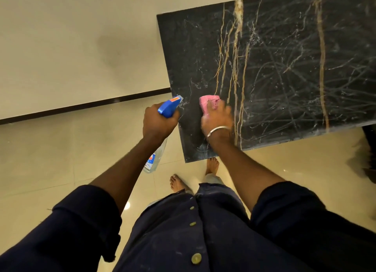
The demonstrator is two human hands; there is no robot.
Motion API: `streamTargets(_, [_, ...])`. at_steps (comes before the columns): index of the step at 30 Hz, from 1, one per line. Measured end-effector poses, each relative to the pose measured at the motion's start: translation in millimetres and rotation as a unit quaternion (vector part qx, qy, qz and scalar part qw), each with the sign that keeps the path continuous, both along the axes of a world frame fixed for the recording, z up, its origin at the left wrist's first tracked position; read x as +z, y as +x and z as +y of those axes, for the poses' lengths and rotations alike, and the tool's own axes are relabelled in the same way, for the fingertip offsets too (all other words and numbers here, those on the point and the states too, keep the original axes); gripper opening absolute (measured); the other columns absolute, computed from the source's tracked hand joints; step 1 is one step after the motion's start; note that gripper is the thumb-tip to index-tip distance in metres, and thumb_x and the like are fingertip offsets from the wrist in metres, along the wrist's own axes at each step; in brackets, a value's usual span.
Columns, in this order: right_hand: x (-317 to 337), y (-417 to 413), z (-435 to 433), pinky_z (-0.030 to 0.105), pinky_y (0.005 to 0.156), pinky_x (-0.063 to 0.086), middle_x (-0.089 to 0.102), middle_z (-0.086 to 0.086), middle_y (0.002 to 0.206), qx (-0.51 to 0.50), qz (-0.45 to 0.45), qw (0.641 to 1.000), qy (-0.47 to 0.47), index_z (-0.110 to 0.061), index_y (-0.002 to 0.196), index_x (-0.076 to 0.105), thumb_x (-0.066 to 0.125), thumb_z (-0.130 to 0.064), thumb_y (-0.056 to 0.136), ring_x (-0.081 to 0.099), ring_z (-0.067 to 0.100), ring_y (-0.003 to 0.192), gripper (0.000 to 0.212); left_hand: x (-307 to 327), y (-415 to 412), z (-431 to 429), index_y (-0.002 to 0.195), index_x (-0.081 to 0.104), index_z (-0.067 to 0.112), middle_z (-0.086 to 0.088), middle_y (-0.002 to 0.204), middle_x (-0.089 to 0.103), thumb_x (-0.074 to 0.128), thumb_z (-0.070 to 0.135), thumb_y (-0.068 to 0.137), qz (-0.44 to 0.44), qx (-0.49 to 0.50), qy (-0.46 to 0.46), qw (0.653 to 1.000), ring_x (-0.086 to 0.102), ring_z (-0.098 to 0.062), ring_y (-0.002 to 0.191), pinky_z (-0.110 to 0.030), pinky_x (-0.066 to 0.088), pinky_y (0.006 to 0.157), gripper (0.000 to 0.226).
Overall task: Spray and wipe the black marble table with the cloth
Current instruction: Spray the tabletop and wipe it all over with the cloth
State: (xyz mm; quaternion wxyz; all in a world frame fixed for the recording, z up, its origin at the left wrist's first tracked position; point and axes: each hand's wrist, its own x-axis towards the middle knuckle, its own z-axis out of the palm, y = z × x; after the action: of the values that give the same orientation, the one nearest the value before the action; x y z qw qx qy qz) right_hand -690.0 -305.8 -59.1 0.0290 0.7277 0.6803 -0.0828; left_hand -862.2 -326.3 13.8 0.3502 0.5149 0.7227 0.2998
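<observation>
Right hand (216, 119) clamps the pink cloth (208, 102) onto the table (284, 58) by its left edge, left hand (158, 123) wrapped round the spray bottle (169, 107). Long overlapping strokes should clear those streaks (295, 84).

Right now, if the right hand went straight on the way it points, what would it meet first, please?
Probably nothing: the right hand, holding the pink cloth, points across the black marble table, and only bare veined marble shows ahead.

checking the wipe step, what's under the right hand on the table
The right hand holds a pink cloth against the black marble table. Only the cloth's far end shows; the rest, and the marble beneath it, is covered by the hand.
</observation>
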Motion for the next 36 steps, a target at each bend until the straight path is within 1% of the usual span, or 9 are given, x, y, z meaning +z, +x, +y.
streamTargets(4, [-2, -53, -38, 0.039, 0.082, 0.046, 0.045, 0.017, 0.133, 0.093, 0.048, 0.994, -0.019, -0.018, 0.138, 0.04, 0.054, -0.033, 0.09, 0.049, 0.032, 0.106, 0.052, 0, 4, -9, 0.084, 0.053, 0.015, 0.007, 0.058, 0.045, 0.069, 0.023, 0.086, 0.01, -0.011, 0.014, 1.0, 0.045, -0.012, 0.054, -0.02, 0.04, 0.058, 0.018])
streamTargets(8, [1, -34, -35, 0.042, 0.084, 0.046, 0.045, 0.015, 0.134, 0.147, 0.031, 0.988, -0.022, -0.021, 0.137, 0.041, 0.051, -0.035, 0.09, 0.048, 0.033, 0.11, 0.05, 1, 3, -12, 0.085, 0.054, 0.014, 0.007, 0.059, 0.045, 0.069, 0.023, 0.086, 0.006, -0.008, 0.008, 1.0, 0.045, -0.012, 0.053, -0.019, 0.04, 0.057, 0.017])
streamTargets(14, [0, 56, -19, 0.043, 0.088, 0.045, 0.044, 0.018, 0.131, 0.01, 0.004, 1.0, -0.007, -0.02, 0.141, 0.04, 0.053, -0.035, 0.09, 0.044, 0.036, 0.114, 0.055, 1, 4, -14, 0.079, 0.055, 0.013, 0.007, 0.055, 0.043, 0.069, 0.021, 0.085, -0.01, -0.009, 0.002, 1.0, 0.043, -0.013, 0.049, -0.019, 0.037, 0.055, 0.017])
streamTargets(18, [0, 46, -25, 0.044, 0.093, 0.044, 0.041, 0.018, 0.135, -0.044, -0.001, 0.999, -0.006, -0.018, 0.141, 0.039, 0.053, -0.038, 0.091, 0.042, 0.036, 0.119, 0.056, -2, 7, -20, 0.086, 0.057, 0.014, 0.007, 0.058, 0.046, 0.069, 0.023, 0.085, -0.011, -0.011, -0.007, 1.0, 0.047, -0.014, 0.052, -0.018, 0.04, 0.056, 0.015])
streamTargets(24, [-5, -45, -84, 0.037, 0.072, 0.048, 0.056, 0.016, 0.119, 0.061, 0.074, 0.995, 0.012, -0.015, 0.13, 0.051, 0.063, -0.03, 0.081, 0.054, 0.031, 0.094, 0.053, -3, 10, -34, 0.084, 0.057, 0.014, 0.007, 0.057, 0.046, 0.069, 0.023, 0.085, -0.001, 0.005, 0.0, 1.0, 0.044, -0.012, 0.051, -0.016, 0.038, 0.054, 0.015])
streamTargets(27, [-5, -65, -104, 0.038, 0.072, 0.05, 0.058, 0.013, 0.116, 0.101, 0.095, 0.99, 0.012, -0.016, 0.131, 0.049, 0.066, -0.027, 0.079, 0.054, 0.029, 0.091, 0.056, -4, 9, -40, 0.086, 0.056, 0.015, 0.008, 0.059, 0.046, 0.069, 0.024, 0.085, 0.004, 0.025, -0.007, 1.0, 0.045, -0.012, 0.053, -0.018, 0.039, 0.055, 0.016])
streamTargets(31, [-7, -49, -107, 0.039, 0.073, 0.049, 0.056, 0.013, 0.117, 0.186, 0.069, 0.98, 0.013, -0.019, 0.132, 0.048, 0.064, -0.029, 0.081, 0.054, 0.03, 0.093, 0.055, -5, 5, -45, 0.084, 0.056, 0.016, 0.006, 0.059, 0.046, 0.07, 0.023, 0.084, 0.0, 0.033, -0.012, 0.999, 0.046, -0.013, 0.056, -0.024, 0.042, 0.059, 0.016])
streamTargets(34, [-11, -8, -97, 0.036, 0.067, 0.046, 0.057, 0.015, 0.114, 0.142, 0.043, 0.988, 0.033, -0.019, 0.127, 0.054, 0.066, -0.027, 0.076, 0.053, 0.031, 0.089, 0.053, -6, 1, -44, 0.079, 0.056, 0.013, 0.005, 0.056, 0.044, 0.069, 0.021, 0.084, 0.001, 0.038, -0.005, 0.999, 0.043, -0.013, 0.051, -0.024, 0.04, 0.057, 0.016])
streamTargets(36, [-13, 16, -85, 0.038, 0.071, 0.047, 0.055, 0.016, 0.117, 0.09, 0.022, 0.995, 0.038, -0.019, 0.129, 0.054, 0.065, -0.028, 0.077, 0.052, 0.032, 0.092, 0.054, -7, -3, -44, 0.082, 0.057, 0.012, 0.004, 0.057, 0.045, 0.069, 0.021, 0.084, 0.0, 0.046, -0.008, 0.999, 0.046, -0.014, 0.053, -0.025, 0.042, 0.059, 0.015])
